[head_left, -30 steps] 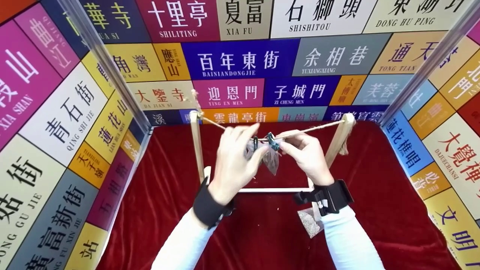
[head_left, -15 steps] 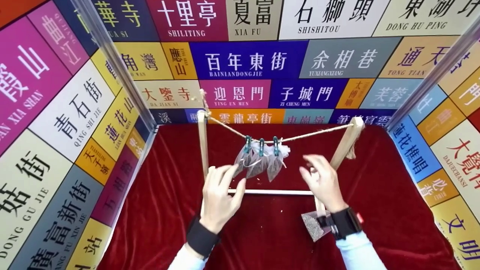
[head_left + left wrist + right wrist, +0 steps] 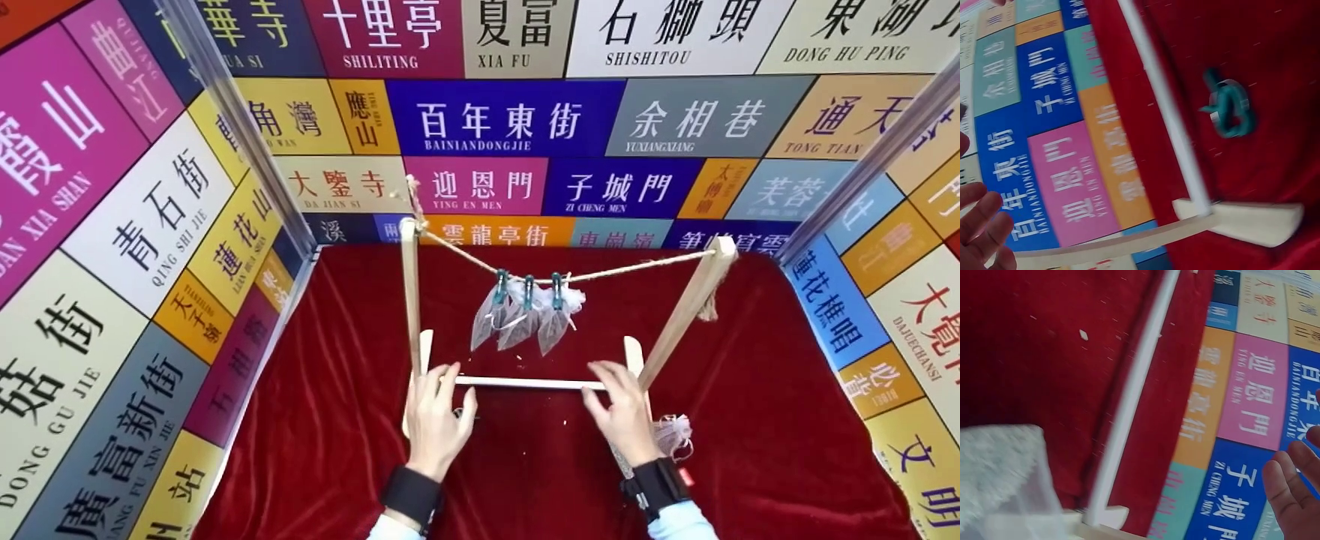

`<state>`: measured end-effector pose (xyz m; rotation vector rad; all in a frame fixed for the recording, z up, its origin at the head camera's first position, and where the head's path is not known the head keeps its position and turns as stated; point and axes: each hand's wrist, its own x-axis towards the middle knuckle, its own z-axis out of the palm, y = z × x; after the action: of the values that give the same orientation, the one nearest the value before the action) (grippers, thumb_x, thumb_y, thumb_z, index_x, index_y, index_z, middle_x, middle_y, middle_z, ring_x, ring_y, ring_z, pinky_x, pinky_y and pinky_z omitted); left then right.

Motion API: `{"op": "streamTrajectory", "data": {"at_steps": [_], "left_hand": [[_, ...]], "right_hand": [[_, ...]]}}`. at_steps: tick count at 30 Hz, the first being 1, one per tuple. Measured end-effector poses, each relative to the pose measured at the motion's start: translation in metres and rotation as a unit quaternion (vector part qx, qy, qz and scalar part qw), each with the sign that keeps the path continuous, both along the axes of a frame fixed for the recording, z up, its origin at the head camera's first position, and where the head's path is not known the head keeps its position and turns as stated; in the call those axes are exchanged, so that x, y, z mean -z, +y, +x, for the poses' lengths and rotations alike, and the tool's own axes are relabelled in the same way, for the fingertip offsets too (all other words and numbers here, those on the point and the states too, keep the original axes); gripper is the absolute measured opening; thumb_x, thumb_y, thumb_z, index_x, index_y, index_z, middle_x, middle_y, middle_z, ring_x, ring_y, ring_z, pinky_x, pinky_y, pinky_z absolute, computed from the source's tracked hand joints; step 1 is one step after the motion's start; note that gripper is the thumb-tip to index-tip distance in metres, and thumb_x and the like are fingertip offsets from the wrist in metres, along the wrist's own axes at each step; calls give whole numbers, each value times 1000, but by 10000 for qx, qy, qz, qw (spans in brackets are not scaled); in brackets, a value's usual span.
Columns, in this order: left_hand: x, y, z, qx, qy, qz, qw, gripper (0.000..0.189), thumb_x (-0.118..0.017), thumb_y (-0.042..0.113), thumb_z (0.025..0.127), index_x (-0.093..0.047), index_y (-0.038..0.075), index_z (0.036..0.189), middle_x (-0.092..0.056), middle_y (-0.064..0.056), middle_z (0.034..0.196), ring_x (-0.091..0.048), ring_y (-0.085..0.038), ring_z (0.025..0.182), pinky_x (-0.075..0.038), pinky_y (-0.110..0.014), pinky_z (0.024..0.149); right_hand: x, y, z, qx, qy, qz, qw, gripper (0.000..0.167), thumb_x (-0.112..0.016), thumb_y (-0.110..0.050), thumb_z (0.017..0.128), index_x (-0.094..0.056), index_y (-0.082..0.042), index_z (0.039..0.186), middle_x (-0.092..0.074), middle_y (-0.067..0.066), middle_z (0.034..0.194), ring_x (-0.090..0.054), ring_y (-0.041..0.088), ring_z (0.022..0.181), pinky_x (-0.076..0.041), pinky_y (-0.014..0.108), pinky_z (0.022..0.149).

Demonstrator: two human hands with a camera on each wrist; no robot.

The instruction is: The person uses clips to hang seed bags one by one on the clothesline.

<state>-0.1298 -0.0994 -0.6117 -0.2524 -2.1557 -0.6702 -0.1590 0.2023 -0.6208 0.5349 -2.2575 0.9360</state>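
Note:
Three green clothespins (image 3: pixel 529 292) hold small sheer drawstring bags (image 3: pixel 486 324) on a sagging rope (image 3: pixel 637 267). The rope runs between the two posts of a wooden frame (image 3: pixel 686 319). My left hand (image 3: pixel 435 416) is over the frame's left foot, fingers relaxed and holding nothing. Over by the right foot, my right hand (image 3: pixel 621 412) is likewise relaxed and bare. Whether either touches the wood I cannot tell. In the left wrist view a green clip (image 3: pixel 1233 109) lies on the cloth. A sheer bag with pale grains (image 3: pixel 999 467) shows in the right wrist view.
A white crossbar (image 3: pixel 525 383) joins the frame's feet low down. Dark red velvet cloth (image 3: pixel 337 420) covers the table, with tiny pale crumbs on it. Panels of colourful signs (image 3: pixel 499 120) stand behind and at both sides.
Both hands have let go of the clothespin and bag on the rope, and moved down and towards the frame's feet. The bags now hang freely.

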Motion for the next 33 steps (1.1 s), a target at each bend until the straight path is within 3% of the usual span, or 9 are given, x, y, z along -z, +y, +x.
{"op": "streamTrajectory", "data": {"at_steps": [7, 14, 22, 33], "left_hand": [[28, 7, 7, -103, -464, -143, 9988, 43, -73, 24, 85, -73, 3, 122, -68, -12, 111, -62, -29, 95, -49, -45, 85], [47, 12, 13, -261, -739, -282, 9965, 46, -80, 22, 78, -73, 2, 120, -68, -11, 111, -60, -29, 92, -44, -41, 76], [59, 8, 12, -449, -1033, -270, 9933, 45, -82, 22, 77, -74, 1, 116, -68, -13, 108, -61, -30, 92, -46, -42, 74], [76, -6, 2, -545, -1601, -507, 9843, 47, -85, 22, 74, -74, -3, 113, -67, -16, 104, -63, -35, 93, -49, -46, 74]], "right_hand": [[20, -9, 10, 144, -167, 52, 9997, 43, -82, 0, 79, -71, 4, 120, -68, 19, 113, -65, 37, 103, -51, 49, 90], [32, -17, 17, 186, -292, 87, 9994, 43, -82, 1, 79, -71, 6, 120, -68, 20, 112, -64, 37, 104, -53, 49, 89], [36, -37, 23, 109, -576, 152, 9982, 43, -83, -5, 80, -71, 4, 121, -68, 19, 115, -65, 35, 103, -57, 50, 87], [37, -81, 29, -444, -894, 313, 9945, 42, -82, -7, 83, -71, 1, 123, -67, 17, 120, -65, 33, 111, -57, 48, 92]]}}
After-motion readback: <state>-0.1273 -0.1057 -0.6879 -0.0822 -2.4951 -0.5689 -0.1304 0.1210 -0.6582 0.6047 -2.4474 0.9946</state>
